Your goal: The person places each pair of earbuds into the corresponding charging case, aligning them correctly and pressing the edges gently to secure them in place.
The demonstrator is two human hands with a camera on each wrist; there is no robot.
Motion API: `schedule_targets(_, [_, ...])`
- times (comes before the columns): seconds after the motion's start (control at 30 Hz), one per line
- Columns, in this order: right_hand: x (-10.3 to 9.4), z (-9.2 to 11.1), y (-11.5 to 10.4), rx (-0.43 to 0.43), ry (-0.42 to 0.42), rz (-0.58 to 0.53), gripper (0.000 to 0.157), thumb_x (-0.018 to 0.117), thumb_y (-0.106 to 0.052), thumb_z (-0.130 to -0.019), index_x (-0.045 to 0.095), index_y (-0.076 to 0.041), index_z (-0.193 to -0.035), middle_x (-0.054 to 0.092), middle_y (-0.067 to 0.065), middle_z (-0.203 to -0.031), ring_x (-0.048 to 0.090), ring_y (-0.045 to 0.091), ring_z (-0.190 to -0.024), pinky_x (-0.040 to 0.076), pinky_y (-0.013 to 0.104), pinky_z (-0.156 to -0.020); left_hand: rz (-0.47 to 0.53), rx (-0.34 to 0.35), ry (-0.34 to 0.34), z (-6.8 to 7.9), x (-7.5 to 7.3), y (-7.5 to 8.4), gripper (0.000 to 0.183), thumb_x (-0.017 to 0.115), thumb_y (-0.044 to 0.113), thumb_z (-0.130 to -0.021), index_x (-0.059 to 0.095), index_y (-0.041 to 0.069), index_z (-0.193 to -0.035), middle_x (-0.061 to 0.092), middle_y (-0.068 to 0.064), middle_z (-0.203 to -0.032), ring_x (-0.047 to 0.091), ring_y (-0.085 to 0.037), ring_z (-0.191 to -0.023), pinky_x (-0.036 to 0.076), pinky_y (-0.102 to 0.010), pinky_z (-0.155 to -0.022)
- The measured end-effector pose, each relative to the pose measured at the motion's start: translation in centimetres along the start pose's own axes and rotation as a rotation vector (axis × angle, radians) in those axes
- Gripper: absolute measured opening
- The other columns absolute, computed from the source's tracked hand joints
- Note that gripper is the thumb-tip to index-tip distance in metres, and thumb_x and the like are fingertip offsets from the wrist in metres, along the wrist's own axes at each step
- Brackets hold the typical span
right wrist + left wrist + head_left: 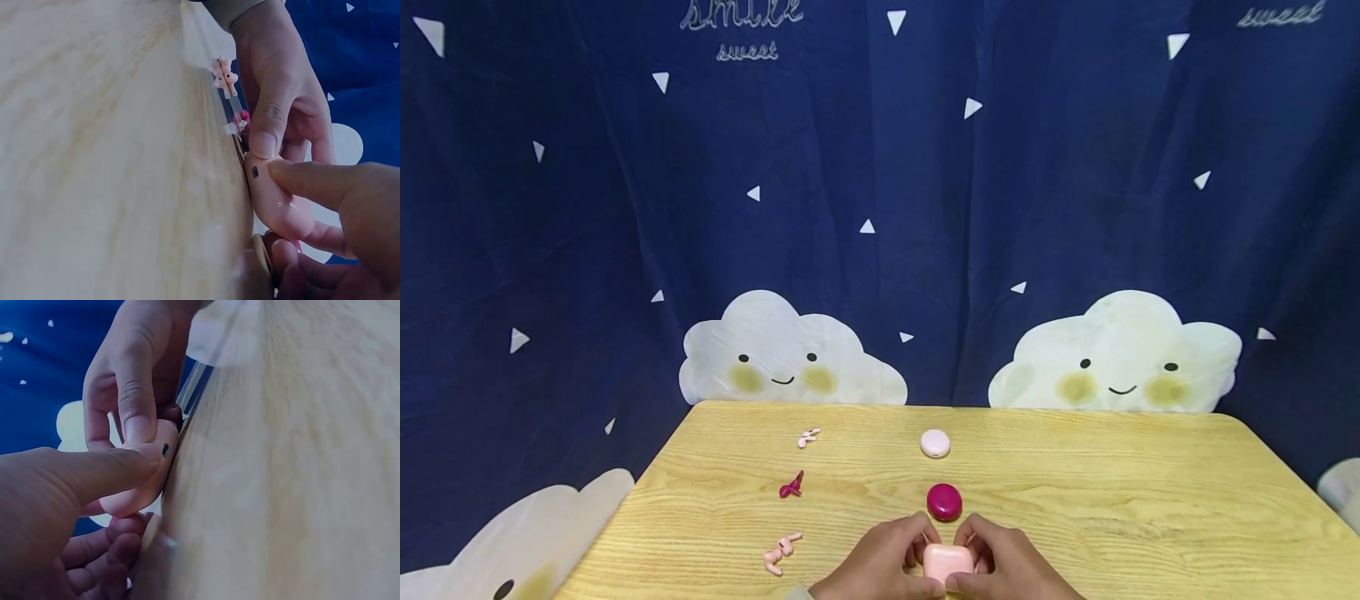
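Currently, your left hand (880,560) and right hand (1011,565) pinch the peach case (946,564) between them—both thumbs press its near face, beside the small dark port (165,450). The case is at the near part of the wooden table (1112,492). To its left, well apart, lie the peach earbuds (786,546). Just beyond your fingertips sits the magenta case (944,502); the magenta earbuds (790,487) lie to its left. Farther back are the pale pink case (936,443) and, on the left, the pale pink earbuds (807,439). Behind the table hangs a navy curtain (820,208) with smiling clouds (782,342).
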State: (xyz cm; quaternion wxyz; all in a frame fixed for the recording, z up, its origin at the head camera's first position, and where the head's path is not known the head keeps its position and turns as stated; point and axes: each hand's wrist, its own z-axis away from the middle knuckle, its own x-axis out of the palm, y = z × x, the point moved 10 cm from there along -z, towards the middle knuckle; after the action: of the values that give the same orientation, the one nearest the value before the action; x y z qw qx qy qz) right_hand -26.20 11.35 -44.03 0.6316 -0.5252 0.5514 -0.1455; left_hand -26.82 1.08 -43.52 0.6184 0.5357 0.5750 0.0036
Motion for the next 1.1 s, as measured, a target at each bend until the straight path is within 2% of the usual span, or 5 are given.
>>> schedule_targets(0.4, [-0.4,-0.1,0.8,0.014,0.100,-0.040,0.033,0.072,-0.033,-0.075,0.053,-0.017,-0.096,0.057,-0.005,-0.072,0.049,0.002,-0.057,0.042,0.019,-0.049,0.119,0.009,0.097,0.2,-0.1,-1.0,0.035,0.073,0.027,-0.072,0.052,0.024,-0.100,0.055,0.009,-0.071,0.047,0.002,-0.059,0.040,-0.014,-0.050])
schedule_targets(0.63, [-0.9,-0.2,1.4,0.048,0.175,-0.162,0.039,0.071,-0.028,-0.076,0.052,-0.012,-0.105,0.060,0.002,-0.075,0.052,0.005,-0.061,0.046,0.020,-0.052,0.190,0.087,0.177,0.1,-0.5,-0.9,0.039,0.070,0.023,-0.077,0.050,0.022,-0.111,0.055,0.008,-0.071,0.047,0.004,-0.059,0.042,-0.015,-0.048])
schedule_targets(0.83, [-1.0,-0.2,2.1,0.094,0.211,-0.321,0.043,0.070,-0.021,-0.078,0.051,-0.005,-0.113,0.062,0.011,-0.084,0.056,0.010,-0.066,0.049,0.022,-0.057,0.250,0.064,0.238,0.1,-1.1,-1.0,0.040,0.069,0.028,-0.079,0.051,0.021,-0.114,0.055,0.006,-0.071,0.045,0.002,-0.056,0.040,-0.016,-0.046])
schedule_targets(0.97, [-1.3,-0.2,1.8,0.043,0.245,-0.383,0.042,0.068,-0.014,-0.079,0.051,-0.001,-0.115,0.061,0.015,-0.088,0.060,0.015,-0.072,0.051,0.026,-0.061,0.336,0.062,0.261,0.2,-1.3,-1.0,0.041,0.068,0.026,-0.079,0.051,0.019,-0.116,0.058,0.001,-0.075,0.047,0.000,-0.056,0.041,-0.018,-0.044])
schedule_targets(1.1, [-1.5,-0.3,1.1,-0.057,0.257,-0.410,0.041,0.064,-0.010,-0.082,0.050,0.001,-0.119,0.061,0.018,-0.093,0.062,0.020,-0.079,0.052,0.029,-0.064,0.378,0.030,0.277,0.2,-1.5,-1.5,0.042,0.066,0.026,-0.081,0.050,0.019,-0.119,0.060,0.000,-0.080,0.049,-0.001,-0.060,0.043,-0.019,-0.047])
